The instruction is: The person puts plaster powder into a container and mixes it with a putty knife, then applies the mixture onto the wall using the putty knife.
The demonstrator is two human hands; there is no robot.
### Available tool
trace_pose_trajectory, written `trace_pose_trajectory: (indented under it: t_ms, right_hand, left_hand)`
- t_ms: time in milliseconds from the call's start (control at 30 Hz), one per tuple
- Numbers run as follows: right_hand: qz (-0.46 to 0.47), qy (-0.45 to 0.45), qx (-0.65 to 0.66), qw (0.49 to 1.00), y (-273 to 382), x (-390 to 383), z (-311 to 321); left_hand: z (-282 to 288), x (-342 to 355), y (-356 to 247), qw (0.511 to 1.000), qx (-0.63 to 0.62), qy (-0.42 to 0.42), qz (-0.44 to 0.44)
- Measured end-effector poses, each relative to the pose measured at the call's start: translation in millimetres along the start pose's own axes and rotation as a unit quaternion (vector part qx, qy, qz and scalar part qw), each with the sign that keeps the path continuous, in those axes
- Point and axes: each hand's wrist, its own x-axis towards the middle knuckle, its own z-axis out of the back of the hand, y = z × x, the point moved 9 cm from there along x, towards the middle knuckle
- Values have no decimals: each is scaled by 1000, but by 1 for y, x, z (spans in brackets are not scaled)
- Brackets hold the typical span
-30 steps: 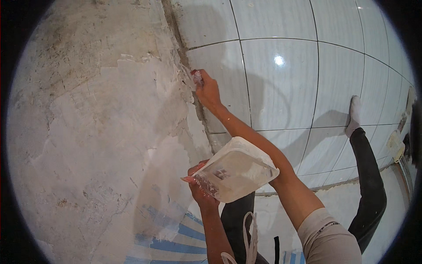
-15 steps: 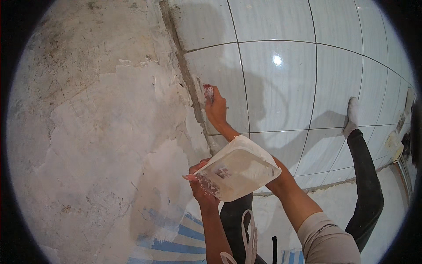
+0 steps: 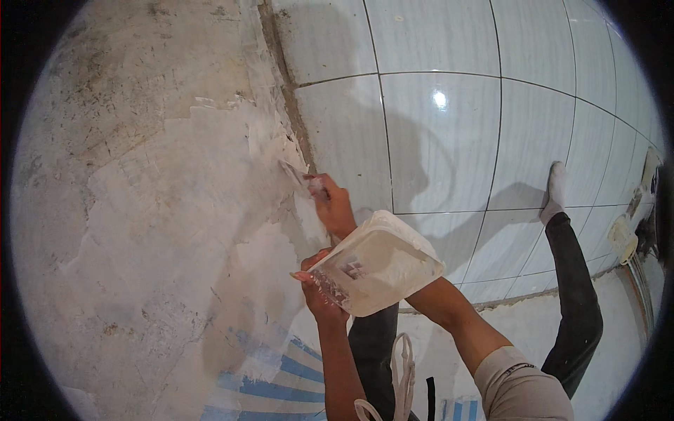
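Patchy plaster (image 3: pixel 175 210) beside pale tiles (image 3: pixel 442 147), left hand (image 3: pixel 322 282) gripping a whitish tub (image 3: pixel 400 270), right hand (image 3: pixel 335 208) closed round a scraper (image 3: pixel 293 173) near the seam (image 3: pixel 291 107); spreading or scraping, can't tell which, but imo it calls for a steady blade angle

Your sleeve (image 3: pixel 523 393) is short and pale beige, with a thin dark marking (image 3: pixel 517 368) near its hem. You wear dark trousers (image 3: pixel 581 309), a whitish sock (image 3: pixel 555 188) and a looped pale cord (image 3: pixel 409 372).
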Motion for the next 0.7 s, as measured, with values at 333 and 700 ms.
trace_pose_trajectory:
  t_ms: [333,700]
  right_hand:
    - [-9,-126,-61,990,2,62,18]
    - [114,-7,-43,993,28,18,-10]
  left_hand:
    - [-5,1,-1,1000,-10,19,-11]
    - [-9,-3,3,997,-72,14,2]
